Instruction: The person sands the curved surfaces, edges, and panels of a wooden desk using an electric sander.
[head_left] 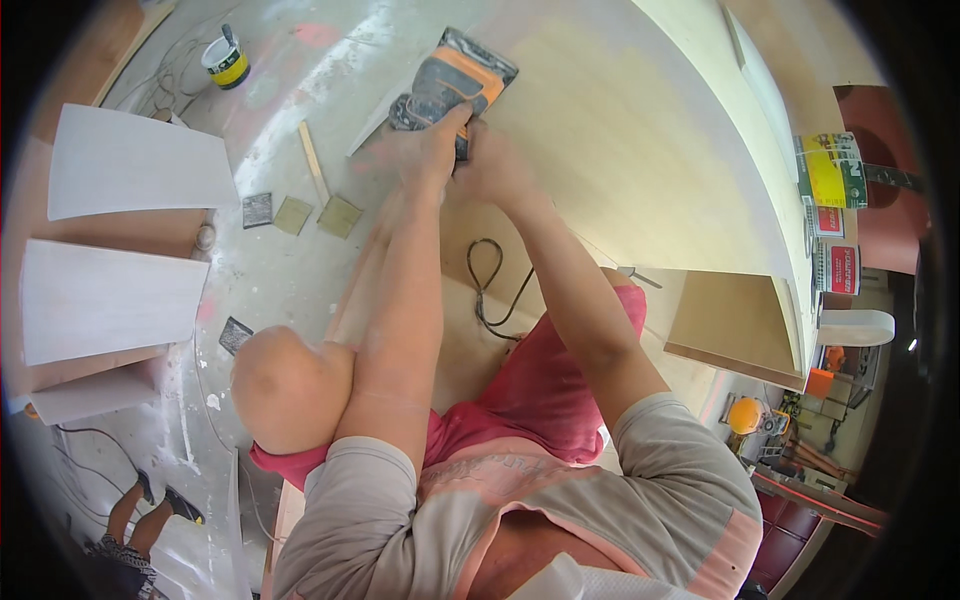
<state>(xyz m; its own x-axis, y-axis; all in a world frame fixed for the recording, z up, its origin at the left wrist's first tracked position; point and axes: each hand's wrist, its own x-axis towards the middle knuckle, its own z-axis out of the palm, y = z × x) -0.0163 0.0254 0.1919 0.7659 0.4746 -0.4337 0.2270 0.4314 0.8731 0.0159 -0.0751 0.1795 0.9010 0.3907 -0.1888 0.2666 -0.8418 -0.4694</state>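
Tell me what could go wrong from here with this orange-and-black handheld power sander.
First, the thin black looped cable lies below the forearms, close to the right leg's red shorts, so it might snag a leg. Second, the bare left hand and blurred right hand are at the orange-and-black power sander, so fingers might get scraped if it is running.

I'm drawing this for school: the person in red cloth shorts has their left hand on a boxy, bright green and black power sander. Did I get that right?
Just the colour is wrong: the head view shows a boxy orange and black power sander, not a green and black one. The person in red cloth shorts does have their left hand on it.
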